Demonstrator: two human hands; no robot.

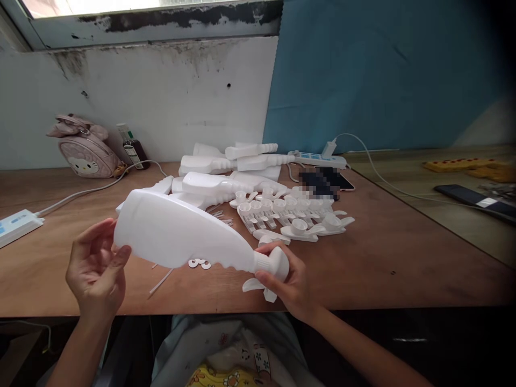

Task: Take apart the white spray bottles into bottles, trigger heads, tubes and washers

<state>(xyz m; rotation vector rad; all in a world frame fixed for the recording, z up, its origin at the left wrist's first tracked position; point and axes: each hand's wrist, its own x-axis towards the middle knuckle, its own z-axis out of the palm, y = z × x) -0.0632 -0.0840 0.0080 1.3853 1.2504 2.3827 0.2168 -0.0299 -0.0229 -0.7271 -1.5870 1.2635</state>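
A white plastic spray bottle lies across the front of me, tilted with its neck lower and to the right. My left hand holds it at the base, thumb on the near side and fingers partly hidden behind. At the neck, my right hand is closed around a white trigger spray head, whose lever points down and left. The head sits against the bottle's neck; how tightly it is fastened cannot be seen. Behind lie several more white bottles and rows of white spray heads.
On the brown table are thin white tubes and small white rings. A pink bag, a dark glass bottle, power strips with cables and a dark phone stand around. A wall rises behind.
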